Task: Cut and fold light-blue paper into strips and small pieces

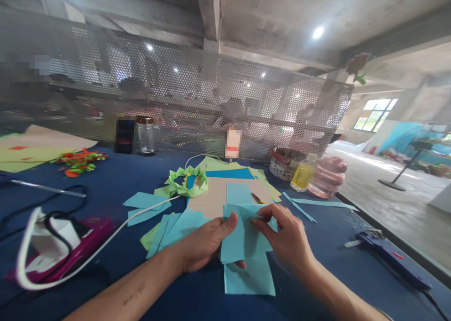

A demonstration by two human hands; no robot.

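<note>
Light blue paper (243, 238) is held up in front of me between both hands. My left hand (214, 238) grips its left side, thumb on top and fingers underneath. At the upper right edge, the thumb and forefinger of my right hand (282, 227) pinch the paper. Another light blue piece (250, 281) shows below it, and one more (237, 193) lies behind on a beige sheet (214, 191). Cutter-like yellow and black tool (258, 198) rests on that sheet. More blue pieces (183, 229) lie left of my left hand. A green folded-paper ring (188, 181) sits beyond them.
A magenta power strip (95, 231) with a white cable is at the left. To the right are a basket (283, 163), a yellow bottle (303, 173), a pink jug (327, 176) and a blue glue gun (391, 260). Perforated panel (197, 100) stands behind the table.
</note>
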